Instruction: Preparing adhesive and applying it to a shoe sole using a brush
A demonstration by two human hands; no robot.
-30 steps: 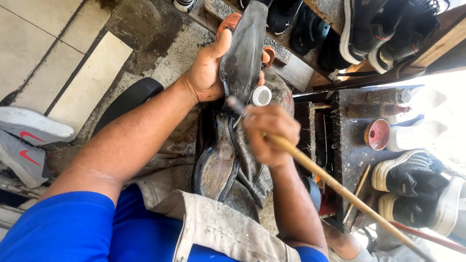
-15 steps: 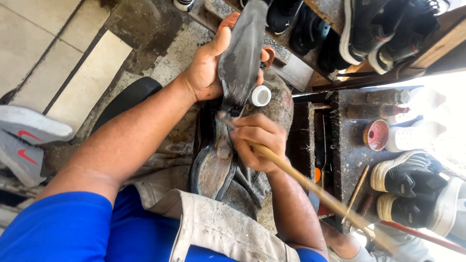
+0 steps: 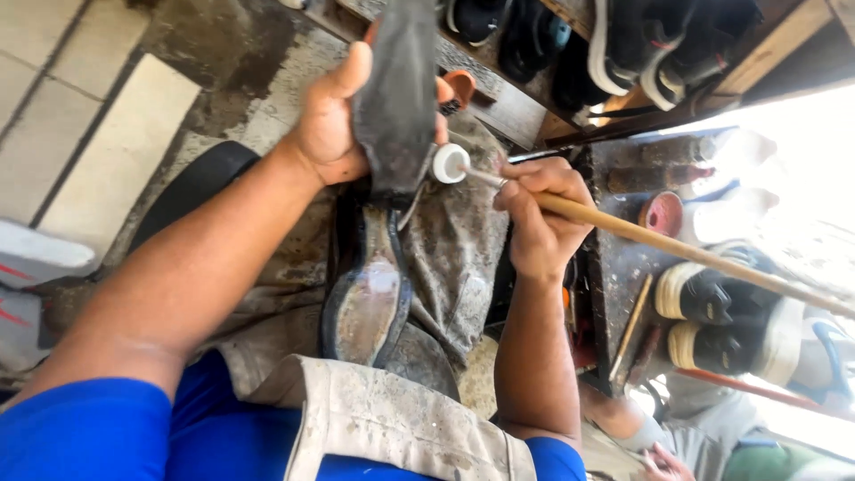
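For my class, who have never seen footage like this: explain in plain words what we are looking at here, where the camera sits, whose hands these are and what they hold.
The camera is worn on a person's head and looks down at their own two bare hands, so the arms reach into the picture from the bottom. The left hand holds up a dark grey shoe sole. The right hand grips a long wooden stick, like a brush handle, whose tip goes into a small white pot beside the sole. On the lap lies a stained cloth, and on it a shoe turned with its underside up. Behind stands a rack of shoes. At the lower right, another person's hand shows.
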